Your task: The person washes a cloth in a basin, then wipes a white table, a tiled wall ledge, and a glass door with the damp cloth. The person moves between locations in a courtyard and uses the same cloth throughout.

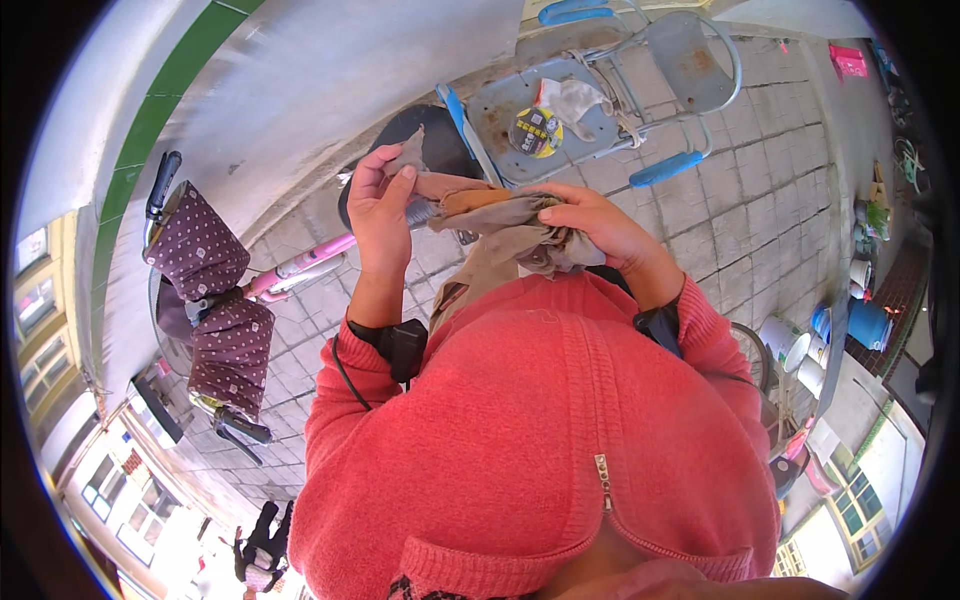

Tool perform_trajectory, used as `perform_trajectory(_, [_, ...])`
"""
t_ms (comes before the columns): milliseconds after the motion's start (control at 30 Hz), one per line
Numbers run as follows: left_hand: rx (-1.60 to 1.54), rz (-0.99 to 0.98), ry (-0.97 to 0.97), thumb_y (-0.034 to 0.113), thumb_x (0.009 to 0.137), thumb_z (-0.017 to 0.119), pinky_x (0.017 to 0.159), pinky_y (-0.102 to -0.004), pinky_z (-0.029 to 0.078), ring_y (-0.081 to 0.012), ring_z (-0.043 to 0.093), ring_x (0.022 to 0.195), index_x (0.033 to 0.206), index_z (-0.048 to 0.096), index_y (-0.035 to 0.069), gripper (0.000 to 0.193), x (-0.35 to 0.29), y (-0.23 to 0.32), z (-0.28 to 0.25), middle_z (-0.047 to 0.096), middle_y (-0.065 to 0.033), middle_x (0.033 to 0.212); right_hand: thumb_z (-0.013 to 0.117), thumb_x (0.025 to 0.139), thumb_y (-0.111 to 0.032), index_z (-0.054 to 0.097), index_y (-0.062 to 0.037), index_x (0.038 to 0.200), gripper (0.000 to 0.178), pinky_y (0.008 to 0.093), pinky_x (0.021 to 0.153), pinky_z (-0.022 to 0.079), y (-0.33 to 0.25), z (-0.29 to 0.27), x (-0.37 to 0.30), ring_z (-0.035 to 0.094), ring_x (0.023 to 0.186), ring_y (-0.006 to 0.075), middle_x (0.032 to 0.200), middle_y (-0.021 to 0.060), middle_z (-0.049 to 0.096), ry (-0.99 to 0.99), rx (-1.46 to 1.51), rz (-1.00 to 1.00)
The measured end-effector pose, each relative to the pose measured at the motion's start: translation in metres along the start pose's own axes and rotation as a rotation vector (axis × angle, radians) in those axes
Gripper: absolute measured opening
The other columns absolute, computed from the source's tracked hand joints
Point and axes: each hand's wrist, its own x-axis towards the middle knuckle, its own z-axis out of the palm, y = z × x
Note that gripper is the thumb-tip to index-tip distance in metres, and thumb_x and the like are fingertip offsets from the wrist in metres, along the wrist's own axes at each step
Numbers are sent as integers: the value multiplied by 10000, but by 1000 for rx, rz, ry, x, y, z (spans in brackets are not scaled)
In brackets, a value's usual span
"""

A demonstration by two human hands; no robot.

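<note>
A crumpled grey-brown cloth [515, 222] with tan and orange-brown parts is stretched between my two hands, in front of my chest. My left hand [385, 210] pinches a thin corner of it between thumb and fingers, drawn out to the left. Bunched folds gather in my right hand [598, 228], whose thumb presses on top while its other fingers are mostly hidden. Whether the cloth is one piece or several, I cannot tell. Black bands with small devices circle both my wrists.
Ahead stands a rusty metal chair [490, 112] with blue armrests, carrying a round yellow-and-black item [536, 132] and a whitish cloth [575, 101]. At left is a pink-framed bicycle [305, 262] with dark patterned handlebar covers, beside a wall. Blue and white buckets [868, 325] stand right.
</note>
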Motion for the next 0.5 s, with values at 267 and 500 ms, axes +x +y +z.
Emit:
perform_trajectory(267, [172, 97, 47, 13, 893, 638, 846, -251, 467, -99, 569, 935, 1221, 575, 28, 335, -7, -9, 16, 588, -14, 1018, 577, 911, -112, 488, 48, 1349, 475, 327, 918, 516, -2, -18, 25, 632, 1058, 196, 1216, 141, 626, -74, 260, 51])
perform_trajectory(500, [630, 19, 164, 158, 812, 753, 970, -381, 448, -219, 466, 1218, 1272, 570, 110, 497, -11, -8, 30, 331, -112, 1370, 571, 873, -84, 461, 32, 1396, 546, 320, 954, 490, -49, -31, 4, 601, 1113, 194, 1278, 140, 590, -255, 101, -3])
